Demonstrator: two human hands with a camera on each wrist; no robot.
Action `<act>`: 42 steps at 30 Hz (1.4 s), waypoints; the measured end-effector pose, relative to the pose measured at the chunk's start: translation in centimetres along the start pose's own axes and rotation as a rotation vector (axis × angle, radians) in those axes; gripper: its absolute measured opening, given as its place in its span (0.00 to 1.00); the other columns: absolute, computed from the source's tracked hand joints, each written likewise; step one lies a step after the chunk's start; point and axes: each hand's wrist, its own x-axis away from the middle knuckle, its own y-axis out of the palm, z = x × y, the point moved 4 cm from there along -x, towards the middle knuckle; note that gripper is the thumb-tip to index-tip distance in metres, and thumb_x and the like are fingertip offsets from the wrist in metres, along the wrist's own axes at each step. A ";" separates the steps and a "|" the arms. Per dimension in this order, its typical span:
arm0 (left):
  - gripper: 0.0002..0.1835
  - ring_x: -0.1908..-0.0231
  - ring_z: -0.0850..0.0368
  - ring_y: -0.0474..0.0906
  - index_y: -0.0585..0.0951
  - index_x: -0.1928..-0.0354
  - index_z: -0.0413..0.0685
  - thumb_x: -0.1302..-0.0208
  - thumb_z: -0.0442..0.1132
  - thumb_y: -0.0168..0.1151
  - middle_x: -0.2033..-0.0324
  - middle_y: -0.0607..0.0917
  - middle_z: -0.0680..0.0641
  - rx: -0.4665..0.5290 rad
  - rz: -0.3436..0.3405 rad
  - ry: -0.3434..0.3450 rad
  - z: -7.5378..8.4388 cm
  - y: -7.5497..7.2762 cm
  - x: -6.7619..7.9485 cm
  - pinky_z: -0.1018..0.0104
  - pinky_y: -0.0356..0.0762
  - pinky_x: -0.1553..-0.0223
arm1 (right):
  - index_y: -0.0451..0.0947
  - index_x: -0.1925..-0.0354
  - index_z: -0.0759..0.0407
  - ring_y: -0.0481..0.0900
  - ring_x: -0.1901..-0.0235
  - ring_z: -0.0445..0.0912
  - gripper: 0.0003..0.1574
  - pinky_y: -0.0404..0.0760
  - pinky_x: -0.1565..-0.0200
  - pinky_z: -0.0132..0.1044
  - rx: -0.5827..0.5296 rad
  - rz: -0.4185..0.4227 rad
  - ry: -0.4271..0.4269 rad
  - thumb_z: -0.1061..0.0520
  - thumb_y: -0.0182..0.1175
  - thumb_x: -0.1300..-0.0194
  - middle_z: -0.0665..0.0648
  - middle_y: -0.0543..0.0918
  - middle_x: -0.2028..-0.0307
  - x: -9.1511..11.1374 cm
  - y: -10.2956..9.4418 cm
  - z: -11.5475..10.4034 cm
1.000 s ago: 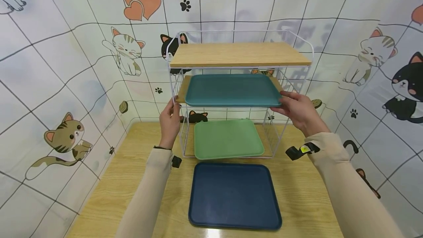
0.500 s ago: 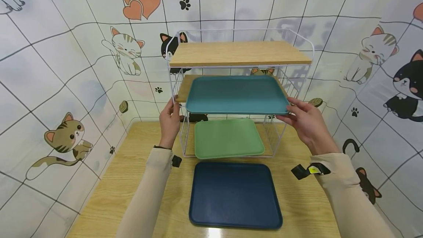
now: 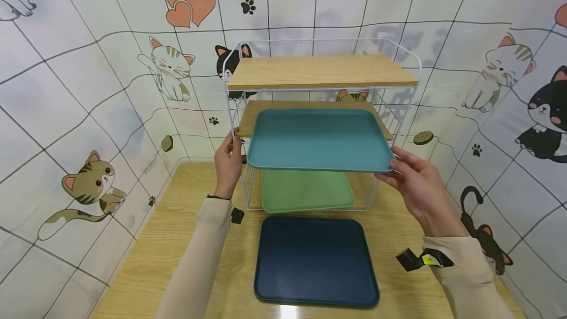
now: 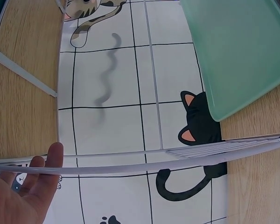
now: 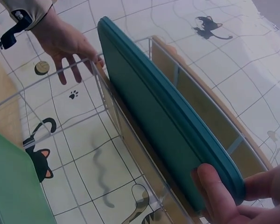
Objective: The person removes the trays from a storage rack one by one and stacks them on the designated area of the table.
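Note:
A teal tray [image 3: 321, 139] sticks out forward from the middle wooden shelf [image 3: 310, 105] of a white wire rack. My right hand [image 3: 421, 188] pinches its front right corner; in the right wrist view the tray's underside [image 5: 163, 126] faces that camera, with fingers below and the thumb at the edge. My left hand [image 3: 228, 166] grips the rack at the front left corner of the middle shelf; in the left wrist view its fingers [image 4: 53, 161] reach past the wire. A green tray [image 3: 305, 191] lies on the bottom shelf, its back part hidden by the teal one.
A navy tray [image 3: 316, 262] lies on the wooden table [image 3: 150, 255] in front of the rack. The top wooden shelf [image 3: 321, 72] overhangs the middle one. Cat-patterned walls [image 3: 102, 127] enclose the table at the back and sides.
My right hand has drawn the teal tray forward, baring the back of the middle shelf and covering part of the green tray. The left hand has stayed at the rack's corner.

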 end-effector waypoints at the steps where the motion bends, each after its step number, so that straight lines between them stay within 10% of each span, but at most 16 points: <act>1: 0.23 0.44 0.34 0.79 0.72 0.28 0.38 0.18 0.37 0.45 0.42 0.81 0.30 -0.005 0.004 0.004 0.2 0.0 0.1 0.78 0.84 0.65 | 0.44 0.19 0.66 0.87 0.56 0.39 0.43 0.86 0.52 0.32 0.003 -0.006 -0.010 0.61 0.53 0.21 0.64 0.62 0.31 0.2 0.0 0.1; 20: 0.21 0.50 0.34 0.81 0.75 0.31 0.35 0.19 0.34 0.46 0.46 0.82 0.28 -0.010 0.029 0.070 0.4 0.1 0.3 0.83 0.78 0.71 | 0.53 0.21 0.65 0.88 0.53 0.42 0.37 0.87 0.53 0.35 -0.033 -0.040 -0.108 0.64 0.54 0.22 0.49 0.78 0.44 4.5 -1.6 1.9; 29: 0.20 0.66 0.70 0.79 0.76 0.31 0.37 0.19 0.35 0.48 0.45 0.83 0.30 -0.001 0.027 0.046 0.3 0.0 0.2 0.80 0.80 0.71 | 0.46 0.20 0.67 0.87 0.51 0.43 0.43 0.87 0.53 0.37 -0.052 -0.029 -0.102 0.65 0.54 0.22 0.46 0.79 0.42 6.4 -2.6 2.8; 37: 0.22 0.50 0.39 0.81 0.74 0.29 0.40 0.18 0.37 0.46 0.41 0.81 0.31 -0.008 0.026 -0.005 -0.1 0.2 0.0 0.82 0.79 0.70 | 0.48 0.19 0.64 0.87 0.50 0.42 0.41 0.88 0.53 0.38 -0.043 0.009 -0.082 0.65 0.53 0.22 0.43 0.78 0.41 7.8 -3.4 3.6; 42: 0.22 0.52 0.37 0.81 0.74 0.29 0.41 0.18 0.38 0.45 0.42 0.82 0.32 -0.033 0.037 0.014 -0.6 0.4 -0.2 0.83 0.78 0.70 | 0.53 0.20 0.61 0.87 0.50 0.43 0.38 0.88 0.53 0.39 -0.064 0.009 -0.071 0.67 0.52 0.22 0.42 0.78 0.40 8.7 -3.9 4.6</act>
